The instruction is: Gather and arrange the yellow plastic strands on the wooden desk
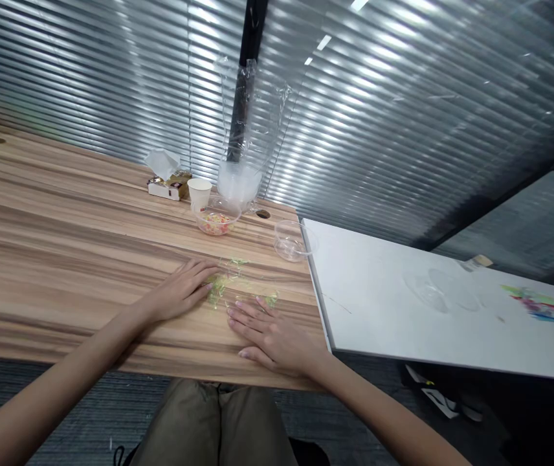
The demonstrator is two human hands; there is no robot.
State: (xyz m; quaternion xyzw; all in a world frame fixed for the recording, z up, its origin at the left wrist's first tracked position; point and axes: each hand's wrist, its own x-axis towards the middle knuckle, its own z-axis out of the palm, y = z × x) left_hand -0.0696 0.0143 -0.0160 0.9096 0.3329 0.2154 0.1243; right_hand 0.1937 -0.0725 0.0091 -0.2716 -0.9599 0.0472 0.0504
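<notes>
Thin yellow-green shreds (217, 290), clear and stringy, lie scattered on the wood-grain table between my hands; their exact kind is too small to make out. My left hand (182, 289) rests low over the table, fingers stretched toward the shreds and touching their left edge. Nearer the front, my right hand (272, 336) lies flat with its fingers apart, just below the shreds. Neither hand shows anything held. Behind them stands a clear plastic bowl (217, 223) with small pink, orange and yellow bits inside. Another clear bowl (292, 243), seemingly without contents, sits to the right.
A paper cup (200, 193), a tissue box (170, 186) and a clear plastic bag of bowls or lids (239, 184) stand along the back by the blinds. A white table (369, 291) adjoins at right, holding clear lids (432, 290) and colourful strips (542, 304).
</notes>
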